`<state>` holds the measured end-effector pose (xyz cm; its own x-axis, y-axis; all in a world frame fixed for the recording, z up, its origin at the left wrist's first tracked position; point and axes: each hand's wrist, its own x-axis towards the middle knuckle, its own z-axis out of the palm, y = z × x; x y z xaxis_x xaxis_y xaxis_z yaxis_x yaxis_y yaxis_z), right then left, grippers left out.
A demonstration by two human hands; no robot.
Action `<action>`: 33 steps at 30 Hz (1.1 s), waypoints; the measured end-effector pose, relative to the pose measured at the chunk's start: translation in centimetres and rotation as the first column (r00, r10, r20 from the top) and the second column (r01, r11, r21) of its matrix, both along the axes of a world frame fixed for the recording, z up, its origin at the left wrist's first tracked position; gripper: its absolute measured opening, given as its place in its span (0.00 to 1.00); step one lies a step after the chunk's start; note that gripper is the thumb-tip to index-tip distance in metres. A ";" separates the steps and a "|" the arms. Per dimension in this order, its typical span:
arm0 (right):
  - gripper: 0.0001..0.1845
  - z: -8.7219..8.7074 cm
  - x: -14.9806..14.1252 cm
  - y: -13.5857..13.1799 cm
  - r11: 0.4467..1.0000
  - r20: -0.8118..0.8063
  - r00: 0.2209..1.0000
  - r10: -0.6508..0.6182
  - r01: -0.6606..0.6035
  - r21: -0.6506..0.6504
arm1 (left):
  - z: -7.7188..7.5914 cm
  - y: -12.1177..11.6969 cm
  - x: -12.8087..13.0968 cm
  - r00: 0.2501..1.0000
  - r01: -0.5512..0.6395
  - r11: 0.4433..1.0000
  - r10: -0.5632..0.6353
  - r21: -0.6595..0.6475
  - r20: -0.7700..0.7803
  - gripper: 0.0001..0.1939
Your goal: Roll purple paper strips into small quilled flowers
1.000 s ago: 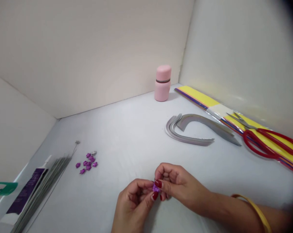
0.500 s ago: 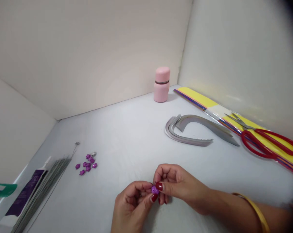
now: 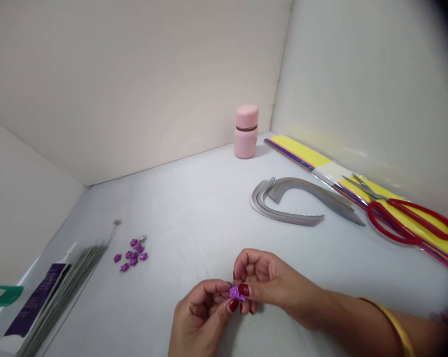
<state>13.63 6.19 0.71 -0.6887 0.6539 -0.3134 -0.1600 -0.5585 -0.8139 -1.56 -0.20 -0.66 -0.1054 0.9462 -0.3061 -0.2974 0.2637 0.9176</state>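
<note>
Near the bottom middle, a small glittery purple paper star (image 3: pixel 234 292) is pinched between both hands. My left hand (image 3: pixel 203 312) grips its left side with thumb and forefinger. From the right, my right hand (image 3: pixel 266 282) presses it with the thumb, the other fingers curled behind; a yellow bangle (image 3: pixel 391 322) circles that wrist. Fingertips hide part of the star. On the table to the left lies a loose cluster of similar purple stars (image 3: pixel 134 255), with a small silvery piece (image 3: pixel 142 239) at its upper edge.
At left lie a bundle of thin wires (image 3: pixel 66 292), a purple-and-white tube (image 3: pixel 36 302) and a green object (image 3: pixel 3 296). Curled grey paper strips (image 3: pixel 287 214) rest at right. Red-handled scissors (image 3: pixel 395 218) lie across packaged coloured paper (image 3: pixel 302 151). A pink flask (image 3: pixel 246 133) stands behind.
The purple star has turned slightly between the fingertips, and a bit of purple now shows below my right thumb. Both hands keep their grip. The view has shifted a little.
</note>
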 end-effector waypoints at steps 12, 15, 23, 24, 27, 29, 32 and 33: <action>0.19 0.1 -0.3 -0.1 0.998 0.034 0.997 -0.070 0.070 -0.003 | 1.9 0.3 0.6 0.997 -0.004 0.999 0.006 -0.031 0.073 0.09; 0.19 0.2 -0.4 -0.1 0.997 0.034 0.996 -0.082 0.082 -0.011 | 2.0 0.4 0.8 0.994 -0.019 0.999 0.021 -0.026 0.104 0.08; 0.19 0.1 -0.2 -0.2 0.996 0.012 0.997 -0.080 0.081 -0.036 | 1.3 0.2 0.6 0.995 0.019 1.000 -0.021 0.023 0.093 0.07; 0.19 0.1 -0.3 -0.2 0.996 0.008 0.997 -0.076 0.076 -0.041 | 1.1 0.1 0.6 0.996 0.030 0.999 -0.033 0.033 0.077 0.06; 0.19 0.0 -0.3 -0.3 0.996 -0.005 0.997 -0.071 0.071 -0.054 | 0.7 -0.1 0.7 0.999 0.046 0.995 -0.047 0.090 0.009 0.04; 0.19 -0.1 -0.3 -0.4 0.996 -0.004 0.998 -0.066 0.066 -0.063 | 0.5 -0.3 0.7 0.999 0.048 0.990 -0.045 0.132 -0.020 0.04; 0.17 -0.2 -0.3 -0.4 0.998 0.001 0.999 -0.048 0.048 -0.045 | 0.7 -0.2 0.7 1.000 0.029 0.996 -0.029 0.085 0.005 0.06; 0.16 -0.2 -0.3 -0.4 0.999 0.000 0.999 -0.042 0.042 -0.031 | 0.8 -0.2 0.6 1.000 0.011 0.999 -0.011 0.040 0.018 0.07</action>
<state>13.31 5.83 0.48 -0.6608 0.6724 -0.3336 -0.1847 -0.5765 -0.7960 -0.94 -0.36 0.16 -0.0897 0.9587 -0.2697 -0.3115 0.2302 0.9219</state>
